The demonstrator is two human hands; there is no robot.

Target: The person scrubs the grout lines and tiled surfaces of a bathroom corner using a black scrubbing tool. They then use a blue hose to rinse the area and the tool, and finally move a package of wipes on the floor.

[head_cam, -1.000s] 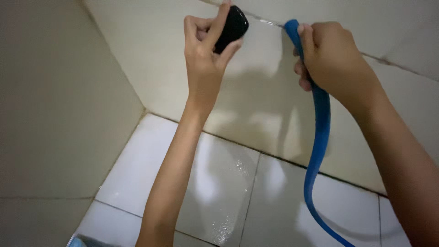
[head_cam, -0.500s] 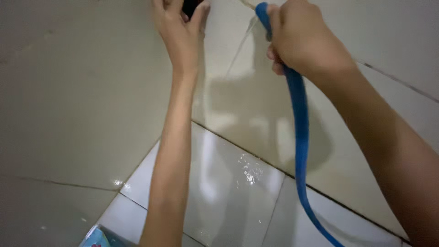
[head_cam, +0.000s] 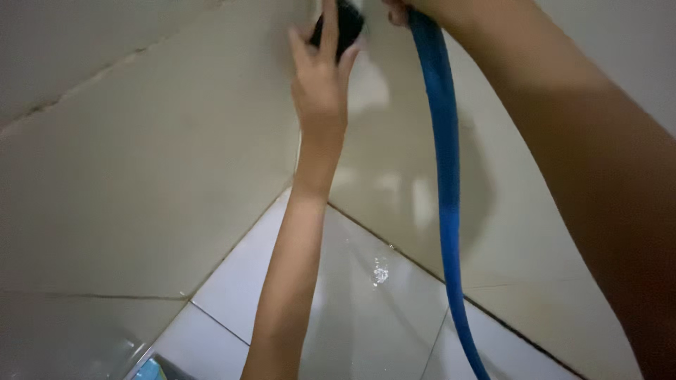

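My left hand (head_cam: 322,74) is raised against the cream tiled wall (head_cam: 155,162) near the corner, and its fingers grip a small black rounded object (head_cam: 343,27) pressed to the tiles. My right hand (head_cam: 403,8) is mostly cut off by the top edge; it holds the upper end of a blue hose (head_cam: 443,162). The hose hangs down from it along the wall and runs off the bottom edge over the floor. My right forearm fills the right side of the view.
White floor tiles (head_cam: 366,309) are wet, with a glint of water near the wall's base. A light blue object (head_cam: 148,369) peeks in at the bottom left edge. Two tiled walls meet in a corner behind my left hand.
The view has tilted and swung toward the corner. Both hands have risen to the top edge, the black object is back in sight, and the right hand has slipped mostly out of frame.
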